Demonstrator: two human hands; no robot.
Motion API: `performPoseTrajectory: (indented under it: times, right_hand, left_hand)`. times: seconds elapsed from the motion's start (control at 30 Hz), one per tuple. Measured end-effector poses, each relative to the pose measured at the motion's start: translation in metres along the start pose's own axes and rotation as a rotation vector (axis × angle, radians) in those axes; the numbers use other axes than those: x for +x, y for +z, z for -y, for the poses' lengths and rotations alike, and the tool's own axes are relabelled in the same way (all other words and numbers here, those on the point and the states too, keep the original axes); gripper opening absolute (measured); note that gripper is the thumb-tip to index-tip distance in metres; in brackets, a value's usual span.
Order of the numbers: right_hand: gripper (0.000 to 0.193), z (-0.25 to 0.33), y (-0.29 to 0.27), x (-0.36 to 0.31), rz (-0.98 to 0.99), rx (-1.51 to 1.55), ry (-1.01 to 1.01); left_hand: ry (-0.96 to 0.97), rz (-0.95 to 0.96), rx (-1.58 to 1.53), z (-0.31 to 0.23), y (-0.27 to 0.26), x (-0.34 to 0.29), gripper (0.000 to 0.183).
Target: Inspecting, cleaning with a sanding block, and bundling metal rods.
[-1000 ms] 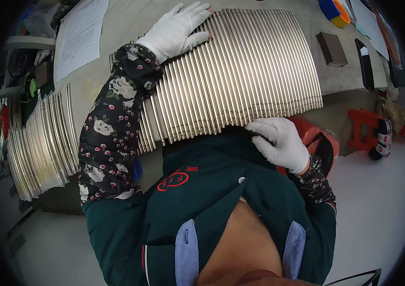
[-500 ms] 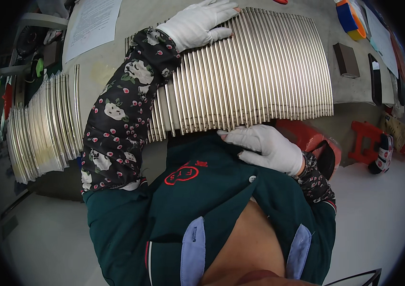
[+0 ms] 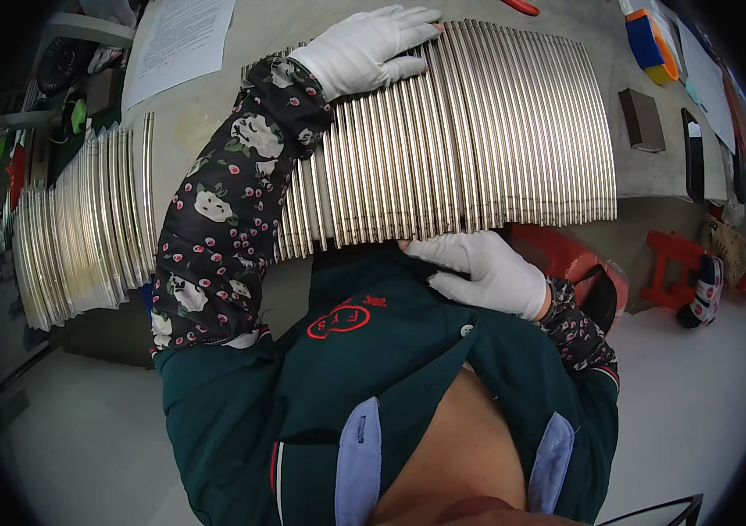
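A broad row of thin, shiny metal tubes (image 3: 531, 131) lies side by side across the table, their near ends toward me. My left hand (image 3: 357, 54), in a white glove, rests across the far part of the row with its fingers stretched out to the right. In another white glove, my right hand (image 3: 494, 273) is at the near ends of the middle tubes, fingers extended and thumb apart. Its fingertips are close to the tube ends; contact cannot be made out. My left sleeve hides part of the row's left side.
More metal tubes (image 3: 83, 228), some seemingly in clear wrapping, lie at the left. A printed sheet (image 3: 182, 48) is at the far left. On the right are a dark block (image 3: 642, 120), a phone-like black object (image 3: 693, 153) and a blue-orange roll (image 3: 649, 44). Red stools (image 3: 675, 267) stand below.
A narrow dark gap now shows among the middle tubes, and the spacing at the left has shifted slightly. My right hand has moved a little left. My left hand stays nearly in place.
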State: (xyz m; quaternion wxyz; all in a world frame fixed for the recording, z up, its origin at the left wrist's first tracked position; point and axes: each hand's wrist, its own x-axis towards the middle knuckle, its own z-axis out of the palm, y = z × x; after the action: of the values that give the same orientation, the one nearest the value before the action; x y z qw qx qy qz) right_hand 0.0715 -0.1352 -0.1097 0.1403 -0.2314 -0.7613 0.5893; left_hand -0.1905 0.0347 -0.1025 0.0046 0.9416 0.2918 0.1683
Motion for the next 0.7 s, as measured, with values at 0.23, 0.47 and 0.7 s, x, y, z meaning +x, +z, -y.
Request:
performPoseTrajectory:
  times: [0.23, 0.47, 0.7]
  right_hand:
    - [0.043, -0.001, 0.001, -0.002, 0.025, -0.032, 0.004]
    - [0.043, -0.001, 0.003, 0.001, 0.051, -0.097, -0.062]
    - [0.045, 0.001, 0.009, 0.005, 0.035, -0.022, -0.004]
  left_hand:
    - [-0.002, -0.009, -0.062, -0.002, -0.003, 0.000, 0.049]
    - [0.031, -0.039, -0.097, -0.003, -0.002, -0.005, 0.048]
    - [0.027, -0.040, -0.063, -0.004, -0.005, -0.007, 0.047]
